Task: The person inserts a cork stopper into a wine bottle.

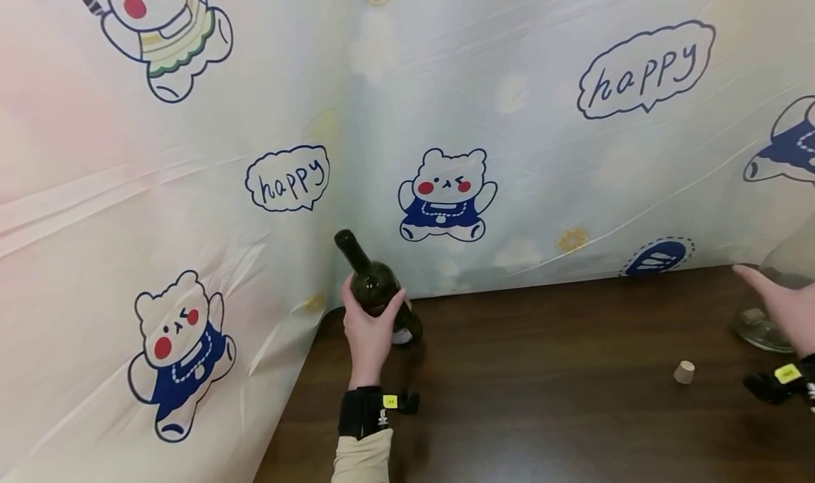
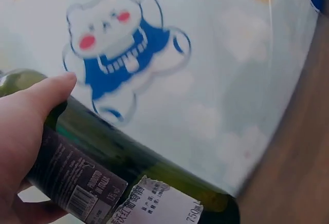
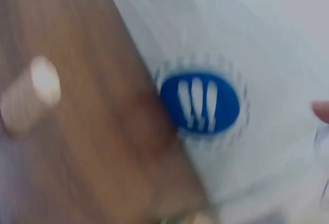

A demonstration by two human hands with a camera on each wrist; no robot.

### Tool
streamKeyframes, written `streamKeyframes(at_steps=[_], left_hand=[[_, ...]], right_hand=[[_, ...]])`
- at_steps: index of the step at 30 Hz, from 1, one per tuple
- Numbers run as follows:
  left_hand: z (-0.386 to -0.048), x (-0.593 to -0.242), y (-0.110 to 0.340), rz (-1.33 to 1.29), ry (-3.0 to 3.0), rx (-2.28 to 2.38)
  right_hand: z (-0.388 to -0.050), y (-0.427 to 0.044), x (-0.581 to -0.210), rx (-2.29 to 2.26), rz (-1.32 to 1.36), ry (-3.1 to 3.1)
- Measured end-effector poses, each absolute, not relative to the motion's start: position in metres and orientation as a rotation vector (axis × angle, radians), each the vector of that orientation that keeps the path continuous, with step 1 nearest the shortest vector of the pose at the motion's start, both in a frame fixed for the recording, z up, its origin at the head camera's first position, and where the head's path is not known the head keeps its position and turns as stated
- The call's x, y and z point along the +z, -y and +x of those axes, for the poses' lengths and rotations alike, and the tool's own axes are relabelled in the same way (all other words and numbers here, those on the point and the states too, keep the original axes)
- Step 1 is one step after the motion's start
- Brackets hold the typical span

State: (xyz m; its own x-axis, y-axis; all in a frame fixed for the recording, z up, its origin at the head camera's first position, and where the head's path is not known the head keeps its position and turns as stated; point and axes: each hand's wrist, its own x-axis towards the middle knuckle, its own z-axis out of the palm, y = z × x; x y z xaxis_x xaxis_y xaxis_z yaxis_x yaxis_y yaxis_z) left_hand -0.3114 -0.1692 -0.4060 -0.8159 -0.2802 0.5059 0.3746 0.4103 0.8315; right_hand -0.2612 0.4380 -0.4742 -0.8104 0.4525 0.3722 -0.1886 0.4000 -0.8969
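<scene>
The left grip (image 1: 369, 338) curls firmly round the green wine bottle (image 1: 376, 279), tilted at the bench's (image 1: 547, 377) ten o'clock, likely weighty, slick and breakable, so best held mid-body; the right grip (image 1: 792, 313), at three o'clock, I cannot tell.

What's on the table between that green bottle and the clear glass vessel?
The head view shows one small cork, nearer the vessel and slightly toward the camera; the rest is bare tabletop.

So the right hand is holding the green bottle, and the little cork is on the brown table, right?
Not quite: the left hand holds the green bottle, as the head view shows. The little cork is on the brown table.
</scene>
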Motion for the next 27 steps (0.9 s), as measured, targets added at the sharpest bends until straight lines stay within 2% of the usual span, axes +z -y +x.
streamKeyframes(at_steps=[2,3,7,13,18,22,27], left_hand=[[-0.31,-0.395,0.164,-0.151,2.077,-1.401],[-0.308,-0.39,0.161,-0.18,2.083,-1.387],[-0.299,-0.376,0.147,-0.276,2.096,-1.331],[-0.28,-0.357,0.121,-0.472,2.083,-1.304],[-0.26,-0.342,0.098,-0.703,2.035,-1.409],[-0.253,-0.336,0.076,-0.883,1.974,-1.53],[-0.251,-0.345,0.052,-0.94,1.982,-1.585]], right_hand=[[-0.248,-0.393,-0.43,1.108,-0.459,2.093],[-0.245,-0.374,-0.416,1.022,-0.491,2.024],[-0.244,-0.321,-0.38,0.848,-0.237,1.947],[-0.241,-0.244,-0.361,0.942,0.347,1.985],[-0.219,-0.176,-0.355,1.204,0.627,2.255],[-0.209,-0.143,-0.355,1.295,0.794,2.371],[-0.208,-0.129,-0.363,1.446,0.749,2.38]])
